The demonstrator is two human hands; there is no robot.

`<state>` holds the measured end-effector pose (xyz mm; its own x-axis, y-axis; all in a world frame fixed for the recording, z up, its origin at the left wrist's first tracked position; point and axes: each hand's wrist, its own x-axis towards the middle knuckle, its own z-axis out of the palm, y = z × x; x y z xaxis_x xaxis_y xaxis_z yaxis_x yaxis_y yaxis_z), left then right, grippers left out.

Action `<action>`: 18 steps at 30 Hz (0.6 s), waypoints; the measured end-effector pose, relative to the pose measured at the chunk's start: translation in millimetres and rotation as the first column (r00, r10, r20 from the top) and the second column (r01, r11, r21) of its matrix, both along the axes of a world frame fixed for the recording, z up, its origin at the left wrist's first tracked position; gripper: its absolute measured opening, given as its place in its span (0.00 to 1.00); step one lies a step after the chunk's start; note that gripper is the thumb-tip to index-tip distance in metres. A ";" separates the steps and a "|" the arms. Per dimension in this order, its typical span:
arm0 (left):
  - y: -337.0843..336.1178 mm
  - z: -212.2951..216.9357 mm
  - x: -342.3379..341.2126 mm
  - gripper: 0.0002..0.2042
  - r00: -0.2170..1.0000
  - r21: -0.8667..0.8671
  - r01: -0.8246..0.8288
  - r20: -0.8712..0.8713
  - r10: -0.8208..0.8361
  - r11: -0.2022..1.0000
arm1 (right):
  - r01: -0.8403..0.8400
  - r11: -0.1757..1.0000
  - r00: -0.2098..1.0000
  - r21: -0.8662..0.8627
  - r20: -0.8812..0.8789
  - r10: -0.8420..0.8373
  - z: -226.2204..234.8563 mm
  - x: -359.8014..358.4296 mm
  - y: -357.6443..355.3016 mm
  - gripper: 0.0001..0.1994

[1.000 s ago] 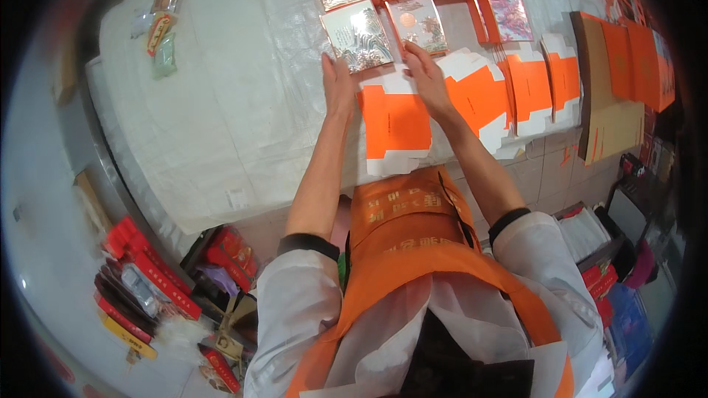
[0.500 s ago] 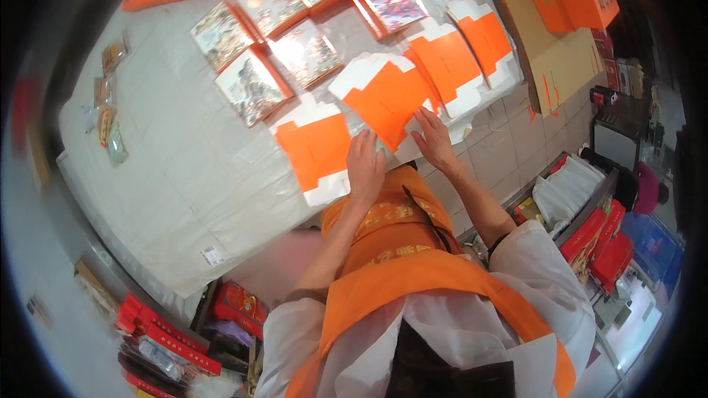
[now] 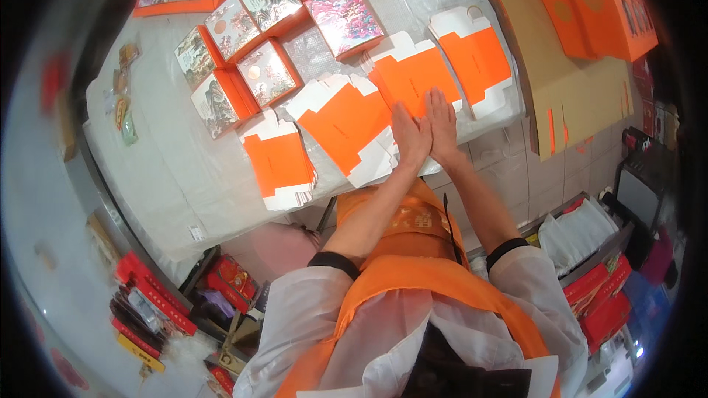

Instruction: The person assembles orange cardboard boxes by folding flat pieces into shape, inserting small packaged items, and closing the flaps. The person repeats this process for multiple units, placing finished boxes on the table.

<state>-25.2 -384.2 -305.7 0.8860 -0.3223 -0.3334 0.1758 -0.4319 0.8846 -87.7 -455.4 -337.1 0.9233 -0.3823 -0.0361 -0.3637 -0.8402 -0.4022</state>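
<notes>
Head view is showing both hands lying flat, side by side, on a stack of flat orange-and-white cardboard box blanks near the front edge of the tabletop. The left hand is pressing palm down with its fingers stretched out straight and close together, gripping nothing. The right hand is doing the same just beside it, the two touching along their inner edges, fingers extended over the orange panel and closed around nothing.

That stack is sitting between two others: a second stack of blanks is overlapping it on the person's left, and a third stack is lying to the right. A fourth stack is hanging slightly over the tabletop edge further left. Behind them, small lidded boxes with landscape pictures are standing in a loose cluster, some with orange sides showing.

Judging from the thin, die-cut look, the blanks are probably light and fairly stiff along their panels but ready to bend at the crease lines. The printed orange face looks smooth, so sheets in a pile are likely sliding over one another easily. The white tabs at the ends look easy to crumple. A sound hold would likely be at the long edges of the middle panel, thumb under and fingers on top, rather than at the tabs.
</notes>
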 end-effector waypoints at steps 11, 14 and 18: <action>-2.8 -17.0 1.8 0.15 0.908 -0.139 -0.337 -0.309 0.283 0.931 | -0.136 0.990 0.983 -0.039 -0.129 0.130 -1.8 -2.2 -11.1 0.36; -3.8 -24.5 -5.0 0.16 0.884 -0.139 -0.389 -0.334 0.327 0.911 | -0.162 0.984 0.984 -0.073 -0.085 0.156 -2.1 -3.2 -10.6 0.39; -1.5 -25.1 -2.1 0.16 0.840 -0.120 -0.435 -0.412 0.354 0.893 | -0.167 0.981 0.986 -0.098 -0.046 0.163 -2.9 1.0 -5.8 0.39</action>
<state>-27.3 -385.7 -330.8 0.7756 -0.0675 -0.6276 0.6232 -0.0762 0.7784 -86.7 -461.2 -340.0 0.9728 -0.2281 -0.0407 -0.2297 -0.9257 -0.3007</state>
